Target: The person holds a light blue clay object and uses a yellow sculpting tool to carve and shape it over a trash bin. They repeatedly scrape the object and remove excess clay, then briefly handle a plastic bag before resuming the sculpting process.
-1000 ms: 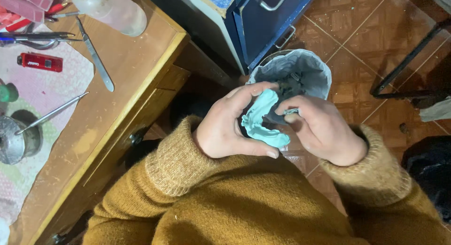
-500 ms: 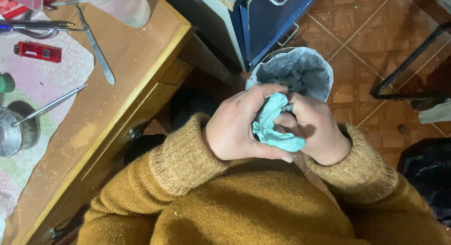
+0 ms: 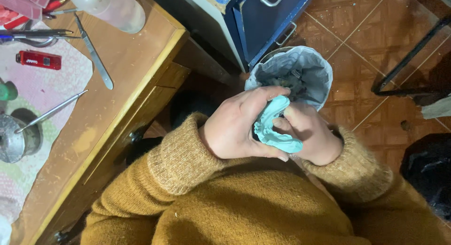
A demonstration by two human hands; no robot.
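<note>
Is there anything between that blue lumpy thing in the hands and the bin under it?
Nothing visible. Both hands, left hand and right hand, hold the pale blue lump directly over the lined bin, whose mouth is open, with no lid.

Wooden table (image 3: 136, 71): scalpel (image 3: 94, 55), clear bottle (image 3: 112, 8), pink mat (image 3: 33, 99). Tiled floor (image 3: 366, 34): lined bin (image 3: 305, 69).
</note>
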